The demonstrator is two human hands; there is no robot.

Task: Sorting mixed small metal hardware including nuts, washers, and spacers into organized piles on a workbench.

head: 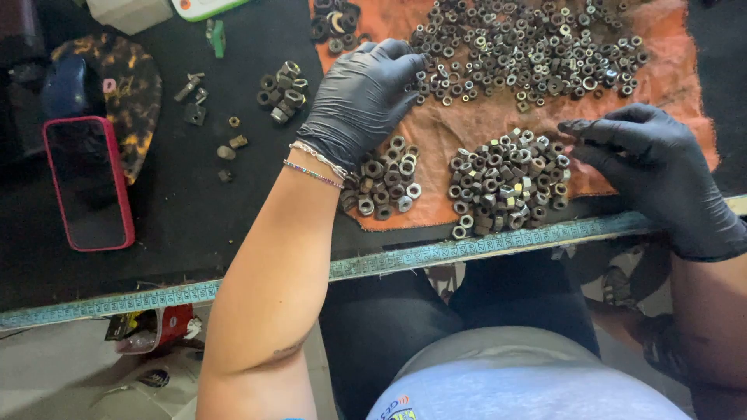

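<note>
Both my hands wear black gloves over an orange cloth (pixel 467 120) strewn with metal nuts. My left hand (pixel 359 101) reaches across the cloth, fingertips curled at the edge of the big spread of nuts (pixel 529 47); whether it pinches one is hidden. Beneath its wrist lies a small pile of ring-shaped nuts (pixel 387 179). My right hand (pixel 654 167) rests flat, fingers apart, its fingertips touching the right side of a denser pile of hex nuts (pixel 506 187).
The cloth lies on a black tabletop (pixel 218 210) edged by a teal measuring tape (pixel 436 253). To the left are a red-cased phone (pixel 87 183), a tortoiseshell object (pixel 132 93), a small group of nuts (pixel 284 92) and loose bolts (pixel 193 97). My knees show below.
</note>
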